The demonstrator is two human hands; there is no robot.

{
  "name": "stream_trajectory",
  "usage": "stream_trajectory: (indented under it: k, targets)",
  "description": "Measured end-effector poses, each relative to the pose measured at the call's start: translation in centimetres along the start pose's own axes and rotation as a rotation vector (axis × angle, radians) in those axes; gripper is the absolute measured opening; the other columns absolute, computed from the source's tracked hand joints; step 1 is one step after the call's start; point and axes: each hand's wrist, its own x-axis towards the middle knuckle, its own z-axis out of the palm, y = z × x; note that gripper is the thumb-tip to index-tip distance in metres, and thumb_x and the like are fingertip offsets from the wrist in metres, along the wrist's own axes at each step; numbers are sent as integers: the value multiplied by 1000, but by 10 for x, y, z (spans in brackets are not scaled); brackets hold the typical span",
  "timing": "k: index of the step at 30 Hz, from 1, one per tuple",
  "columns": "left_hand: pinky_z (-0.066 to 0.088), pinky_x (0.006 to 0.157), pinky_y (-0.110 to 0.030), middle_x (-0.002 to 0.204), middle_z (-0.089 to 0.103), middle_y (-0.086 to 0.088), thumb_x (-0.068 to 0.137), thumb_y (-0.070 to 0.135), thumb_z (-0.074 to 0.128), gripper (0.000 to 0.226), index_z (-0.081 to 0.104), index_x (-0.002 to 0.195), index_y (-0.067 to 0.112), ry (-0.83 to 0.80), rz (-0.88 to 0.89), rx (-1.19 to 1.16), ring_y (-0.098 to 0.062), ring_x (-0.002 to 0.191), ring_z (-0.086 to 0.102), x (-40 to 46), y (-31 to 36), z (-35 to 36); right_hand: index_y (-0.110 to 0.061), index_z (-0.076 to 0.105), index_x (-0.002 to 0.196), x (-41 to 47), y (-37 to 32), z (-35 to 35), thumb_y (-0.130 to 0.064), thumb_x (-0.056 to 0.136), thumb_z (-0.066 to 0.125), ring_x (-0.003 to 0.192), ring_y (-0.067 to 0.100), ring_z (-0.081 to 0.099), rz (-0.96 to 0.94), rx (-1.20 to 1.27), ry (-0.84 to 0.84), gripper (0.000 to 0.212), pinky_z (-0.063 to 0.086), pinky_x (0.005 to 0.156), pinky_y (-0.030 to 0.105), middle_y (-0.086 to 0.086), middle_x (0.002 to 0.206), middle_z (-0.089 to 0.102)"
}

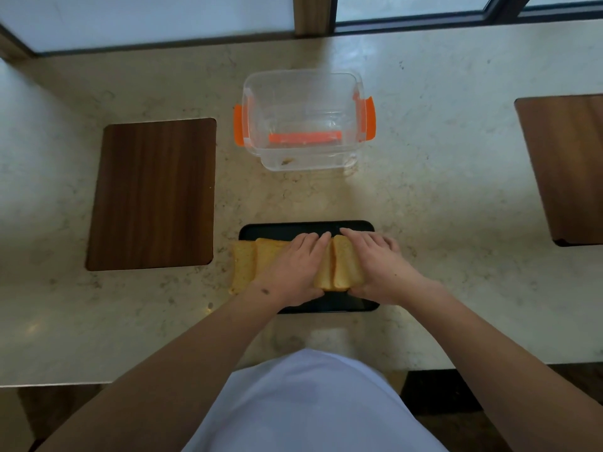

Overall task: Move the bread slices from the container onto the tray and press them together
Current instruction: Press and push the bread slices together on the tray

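Resting flat with fingers extended, left hand (291, 268) and right hand (378, 262) press bread slices (339, 268) from opposite sides on the black tray (339, 305). Clear container (303, 122) stands behind on the desk (440, 197).

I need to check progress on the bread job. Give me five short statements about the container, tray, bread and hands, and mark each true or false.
1. The clear container holds no bread slices. True; only crumbs show at its near edge.
2. Both hands rest on the bread slices. True; the left hand and right hand lie on them from either side.
3. The tray is white. False; it is black.
4. All the bread sits inside the tray. False; the leftmost slice overhangs the tray's left edge onto the counter.
5. The container's clips are blue. False; they are orange.
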Motion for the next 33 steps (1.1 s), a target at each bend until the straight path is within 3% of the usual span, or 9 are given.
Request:
stream_trajectory:
  k: [5,11,14,18,26,33]
  targets:
    - [33,110,-40,148,37,-11,66,51,81,116,9,150,17,1,33,-2,-28,135,32,3,6,-5,-29,-1,155,-2,0,2,-60,59,76,145,24,18,14,-42,-9,127,13,117,55,-1,159,23]
    - [9,121,-48,161,13,-8,63,64,77,127,0,153,19,-36,-49,-23,-28,147,7,-8,-4,-21,-25,-2,155,13,-23,4,-75,52,74,149,22,8,-21,-70,-6,137,9,118,60,0,163,14]
    - [9,121,-48,160,16,-9,59,68,77,131,3,153,14,-7,-135,-7,-27,147,8,-33,-32,-29,-25,-3,154,19,-35,5,-70,55,78,149,23,11,-41,-94,-18,136,7,118,62,2,162,18]
    - [8,121,-49,162,10,-11,61,63,77,135,-6,153,12,-124,-181,99,-28,149,2,-59,-57,-23,-22,-3,156,28,-53,8,-57,62,82,148,27,15,-64,-183,-47,132,4,116,62,5,162,21]
    - [5,121,-46,158,16,-12,66,47,77,125,-6,153,14,-138,-103,149,-29,145,10,-44,-54,-19,-23,-1,156,32,-60,12,-42,63,82,142,30,25,-69,-179,-51,126,11,116,60,8,153,31]
    - [12,119,-44,153,25,-12,62,48,80,125,2,153,13,-98,-65,151,-30,141,19,-42,-49,-13,-25,9,154,27,-45,12,-48,58,80,137,28,30,-133,-49,15,122,19,115,50,5,150,34]
